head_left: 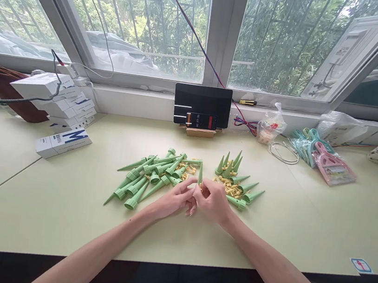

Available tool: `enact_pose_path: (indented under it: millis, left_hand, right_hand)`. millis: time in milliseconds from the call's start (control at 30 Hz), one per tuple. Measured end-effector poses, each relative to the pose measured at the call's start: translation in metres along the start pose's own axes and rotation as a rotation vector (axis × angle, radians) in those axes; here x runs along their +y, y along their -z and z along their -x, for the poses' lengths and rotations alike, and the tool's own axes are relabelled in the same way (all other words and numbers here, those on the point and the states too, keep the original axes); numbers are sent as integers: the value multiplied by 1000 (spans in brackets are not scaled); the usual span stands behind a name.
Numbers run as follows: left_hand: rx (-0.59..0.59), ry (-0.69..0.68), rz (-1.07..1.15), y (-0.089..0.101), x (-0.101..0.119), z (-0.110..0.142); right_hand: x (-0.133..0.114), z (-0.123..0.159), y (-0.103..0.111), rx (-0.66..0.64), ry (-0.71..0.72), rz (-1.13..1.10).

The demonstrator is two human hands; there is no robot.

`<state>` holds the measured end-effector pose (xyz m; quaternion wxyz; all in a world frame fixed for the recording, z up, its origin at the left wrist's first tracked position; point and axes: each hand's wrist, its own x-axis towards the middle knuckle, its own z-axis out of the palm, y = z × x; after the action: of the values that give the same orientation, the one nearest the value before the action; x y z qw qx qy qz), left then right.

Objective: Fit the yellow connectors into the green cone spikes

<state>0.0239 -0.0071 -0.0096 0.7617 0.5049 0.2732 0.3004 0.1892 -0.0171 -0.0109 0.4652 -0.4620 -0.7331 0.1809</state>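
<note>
Here, the right hand [215, 200] is pinching a green plastic spike [200, 173], hiding its bottom; how the left hand [177, 198] is gripping, I cannot tell.

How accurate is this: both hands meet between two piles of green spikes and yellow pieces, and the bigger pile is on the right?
Not quite: the bigger pile is on the left, as the head view shows. The left hand and right hand do meet between the two piles.
</note>
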Motion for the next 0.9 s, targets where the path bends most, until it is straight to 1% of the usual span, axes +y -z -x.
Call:
enact_pose_path:
  millis: [367,567,800,900]
  left_hand:
    - [-14,-27,-35,-4,3,1]
    - [-36,-29,-44,-2,2,1]
    - [-8,-9,-60,1,0,0]
    - [22,-34,-117,1,2,-1]
  right_hand:
    - [1,0,1,-36,13,-12]
    - [2,1,-1,-35,15,-9]
    - [1,0,0,-8,9,-4]
    - [1,0,0,0,10,-10]
